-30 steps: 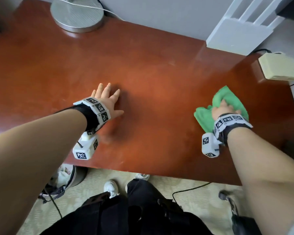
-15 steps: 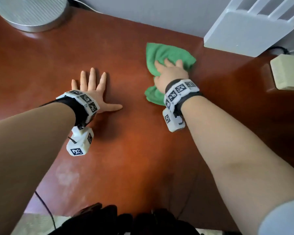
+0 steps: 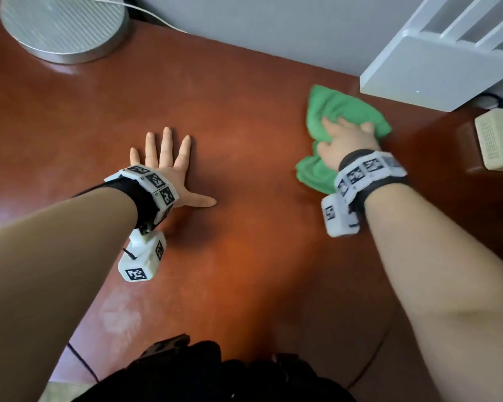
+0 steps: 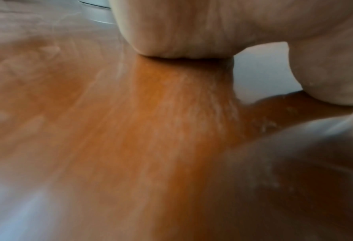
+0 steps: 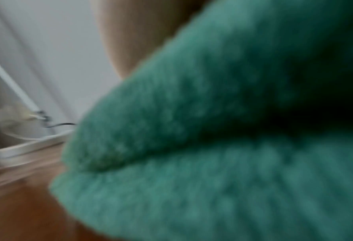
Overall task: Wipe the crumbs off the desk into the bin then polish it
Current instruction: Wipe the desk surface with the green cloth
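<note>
Green cloth [image 3: 343,111] lies bunched on the red-brown wooden surface [image 3: 244,256], toward its far right, just beside a white slatted object [image 3: 436,71]. The right hand [image 3: 346,140] presses down on the cloth, fingers curled into its folds. The left hand [image 3: 169,166] rests flat on the surface, fingers spread, holding nothing. A round metal base [image 3: 61,27] stands far left.
</note>
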Action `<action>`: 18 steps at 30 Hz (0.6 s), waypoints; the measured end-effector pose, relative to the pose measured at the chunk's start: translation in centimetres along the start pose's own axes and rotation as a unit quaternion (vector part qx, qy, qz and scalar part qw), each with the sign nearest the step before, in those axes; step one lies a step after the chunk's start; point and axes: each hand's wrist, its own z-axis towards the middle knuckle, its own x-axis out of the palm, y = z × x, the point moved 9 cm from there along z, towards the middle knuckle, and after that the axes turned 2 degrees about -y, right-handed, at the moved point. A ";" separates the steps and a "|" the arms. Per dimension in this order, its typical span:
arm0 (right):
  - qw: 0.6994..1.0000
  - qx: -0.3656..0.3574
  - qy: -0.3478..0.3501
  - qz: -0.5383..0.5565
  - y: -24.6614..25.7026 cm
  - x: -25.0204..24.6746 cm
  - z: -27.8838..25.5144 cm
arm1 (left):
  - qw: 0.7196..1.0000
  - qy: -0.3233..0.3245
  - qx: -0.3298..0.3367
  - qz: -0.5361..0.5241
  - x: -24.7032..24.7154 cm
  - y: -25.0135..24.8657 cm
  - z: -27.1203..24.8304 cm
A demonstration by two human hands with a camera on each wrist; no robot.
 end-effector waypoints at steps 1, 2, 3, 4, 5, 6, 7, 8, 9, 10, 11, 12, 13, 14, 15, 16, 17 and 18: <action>0.999 -0.052 -0.007 0.005 2.7 0.2 -0.8 | 1.000 -0.001 0.000 0.001 0.0 0.0 0.0; 0.993 -0.114 -0.010 0.008 5.6 0.7 -1.8 | 1.000 -0.001 0.002 0.000 0.0 0.0 0.0; 0.985 -0.169 -0.005 0.011 8.3 1.1 -2.9 | 1.000 -0.004 0.003 -0.002 0.0 -0.1 0.0; 0.979 -0.202 -0.001 0.018 10.1 1.5 -3.3 | 1.000 -0.006 0.005 -0.004 -0.1 -0.1 0.0; 0.977 -0.209 0.005 0.033 10.9 1.3 -2.9 | 1.000 -0.006 0.005 -0.005 -0.1 -0.1 0.0; 0.981 -0.190 0.008 0.047 10.8 0.8 -1.7 | 1.000 -0.003 0.004 -0.005 0.0 0.0 0.1; 0.986 -0.158 0.000 0.049 10.0 0.2 -0.1 | 1.000 0.003 0.003 -0.005 0.0 0.1 0.1; 0.992 -0.123 -0.018 0.037 8.9 -0.8 1.6 | 1.000 0.008 0.002 -0.004 0.1 0.1 0.1; 0.996 -0.085 -0.033 0.021 7.5 -1.8 3.0 | 1.000 0.013 0.001 -0.003 0.1 0.1 0.2; 0.998 -0.051 -0.045 0.010 6.3 -3.0 4.4 | 1.000 0.016 0.000 -0.002 0.2 0.2 0.3; 0.998 -0.022 -0.054 -0.001 5.4 -4.0 5.4 | 1.000 0.019 0.001 -0.002 0.3 0.2 0.4; 0.999 0.002 -0.053 -0.012 4.6 -4.6 6.2 | 1.000 0.022 0.002 -0.003 0.4 0.2 0.4; 0.998 0.024 -0.050 -0.015 4.1 -5.2 6.7 | 1.000 0.024 0.003 -0.003 0.5 0.2 0.4; 0.998 0.045 -0.050 -0.012 3.7 -5.6 7.2 | 1.000 0.025 0.003 -0.002 0.5 0.2 0.5; 0.997 0.060 -0.052 -0.016 3.8 -5.9 7.3 | 1.000 0.026 0.004 0.000 0.4 0.2 0.5; 0.997 0.052 -0.052 -0.035 4.5 -6.0 7.6 | 1.000 0.027 0.006 0.002 0.4 0.2 0.5; 0.997 0.025 -0.051 -0.058 5.7 -6.1 7.5 | 1.000 0.027 0.007 0.003 0.3 0.2 0.5; 0.996 -0.007 -0.054 -0.070 7.1 -6.1 7.5 | 1.000 0.027 0.008 0.004 0.3 0.1 0.5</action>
